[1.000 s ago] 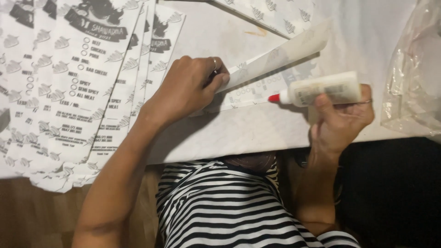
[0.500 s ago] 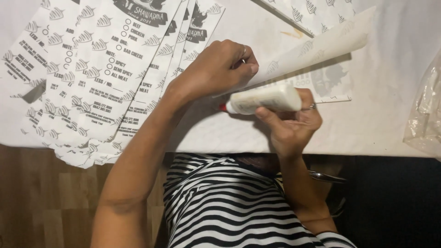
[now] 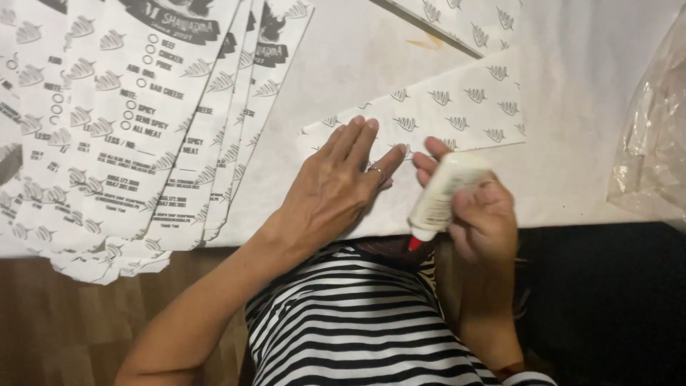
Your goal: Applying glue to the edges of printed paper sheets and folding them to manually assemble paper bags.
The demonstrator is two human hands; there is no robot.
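White paper wrapper [image 3: 457, 114] lay pressed under the flat, open left hand [image 3: 336, 189] — the right hand [image 3: 482, 214] gripped a glue bottle [image 3: 441, 193], its red tip seemingly pointing down.

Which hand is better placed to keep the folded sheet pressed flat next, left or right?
Left, probably. The left hand already lies palm-down with fingers spread on the folded printed paper sheet, and it holds nothing. The right hand is wrapped around the white glue bottle, red tip pointing down toward the table edge.
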